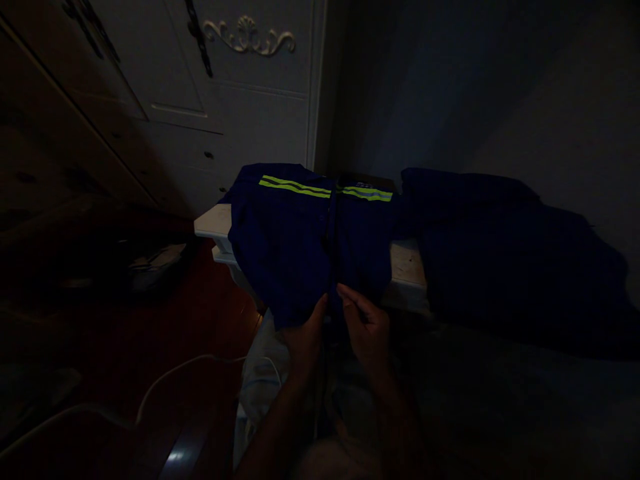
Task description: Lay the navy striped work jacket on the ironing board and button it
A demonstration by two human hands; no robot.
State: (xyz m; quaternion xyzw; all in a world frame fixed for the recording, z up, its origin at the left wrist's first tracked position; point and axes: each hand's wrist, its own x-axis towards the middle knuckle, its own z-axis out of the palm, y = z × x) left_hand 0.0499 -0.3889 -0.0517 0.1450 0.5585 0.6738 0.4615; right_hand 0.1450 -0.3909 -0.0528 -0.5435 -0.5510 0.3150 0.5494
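A dark blue garment (285, 240) with yellow-green reflective stripes lies over a white table, its front hanging over the near edge. My left hand (305, 337) grips the lower part of the garment, thumb on top and fingers hidden beneath the cloth. Just to its right, my right hand (367, 327) is closed, with thumb and index finger pinched at the garment's front opening. Whatever sits between those fingertips is too dark and small to name.
More dark blue cloth (500, 253) covers the right part of the white table (407, 267). Behind stands a white cabinet (260, 120) with ornate trim. A white cable (175, 367) runs across the dark red floor (215, 320) at left, near a dark bundle.
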